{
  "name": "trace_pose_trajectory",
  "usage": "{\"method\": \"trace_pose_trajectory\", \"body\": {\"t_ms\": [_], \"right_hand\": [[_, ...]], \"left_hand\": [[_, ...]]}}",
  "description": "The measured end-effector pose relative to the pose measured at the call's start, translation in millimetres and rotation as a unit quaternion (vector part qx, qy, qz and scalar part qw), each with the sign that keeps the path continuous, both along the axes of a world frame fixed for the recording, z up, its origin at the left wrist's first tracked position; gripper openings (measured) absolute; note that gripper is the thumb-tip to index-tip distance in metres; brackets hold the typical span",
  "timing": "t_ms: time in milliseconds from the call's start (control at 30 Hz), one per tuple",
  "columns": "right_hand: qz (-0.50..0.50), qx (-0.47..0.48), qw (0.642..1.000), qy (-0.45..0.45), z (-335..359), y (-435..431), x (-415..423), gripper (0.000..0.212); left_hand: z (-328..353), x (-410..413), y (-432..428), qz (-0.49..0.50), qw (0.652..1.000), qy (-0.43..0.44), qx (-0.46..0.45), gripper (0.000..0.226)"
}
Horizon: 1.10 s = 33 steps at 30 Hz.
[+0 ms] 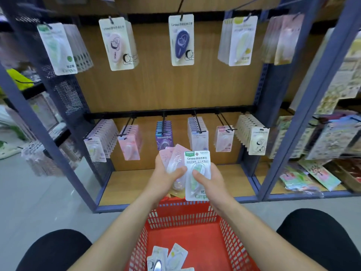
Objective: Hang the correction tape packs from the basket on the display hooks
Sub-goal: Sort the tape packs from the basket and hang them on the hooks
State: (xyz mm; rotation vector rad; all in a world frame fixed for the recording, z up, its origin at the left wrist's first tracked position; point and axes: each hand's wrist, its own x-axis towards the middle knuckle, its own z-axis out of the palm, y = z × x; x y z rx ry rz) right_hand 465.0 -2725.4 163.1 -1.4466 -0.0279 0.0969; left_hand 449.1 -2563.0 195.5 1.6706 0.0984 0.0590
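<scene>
- The left hand (166, 178) has its fingers curled round a small fan of pink packs (174, 153), with the thumb pressed across their fronts. They are held upright, I'd say, so the hanging holes at the top are easy to reach.
- The right hand (211, 180) pinches one green pack (198, 163), thumb on the clear bubble and fingers behind, label facing the person. It touches the pink fan, so it looks as though it is being sorted out of the bunch by colour.
- Both hands are just above the far rim of the red basket (183, 214). It sits on the floor between the person's knees (58, 249), close to the shelf (127, 184), which keeps each reach short. A few more packs (168, 257) lie loose at its bottom.
- Matching green packs (56, 48) hang at the upper left, and pink ones (129, 145) hang on the lower rail (170, 112). The green one likely belongs up there, which would be a long reach up and left.
</scene>
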Motion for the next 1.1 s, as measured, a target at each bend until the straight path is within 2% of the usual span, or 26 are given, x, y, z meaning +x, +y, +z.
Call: {"method": "trace_pose_trajectory", "body": {"t_ms": [67,167,467,667,800,967,1100], "right_hand": [[-0.015,0.010,1.000,-0.004,3,-6,1,0.026],[-0.043,0.029,0.998,-0.019,12,-16,5,0.022],[-0.029,0.013,0.996,-0.080,79,-27,21,0.022],[0.003,0.010,0.991,-0.131,141,10,27,0.027],[0.031,0.002,0.988,-0.150,170,43,29,0.028],[0.056,0.001,0.987,-0.150,182,77,29,0.031],[0.064,-0.013,0.983,-0.169,184,105,31,0.028]], "left_hand": [[4,6,-6,-0.017,1.000,-0.007,0.013,0.063],[19,15,-16,-0.012,0.999,-0.026,0.028,0.061],[85,22,-16,0.021,0.997,-0.073,-0.018,0.058],[130,13,23,0.061,0.989,-0.124,-0.051,0.064],[153,5,51,0.082,0.983,-0.153,-0.053,0.055],[159,-2,81,0.100,0.981,-0.161,-0.053,0.045],[159,-4,108,0.126,0.978,-0.167,-0.030,0.048]]}}
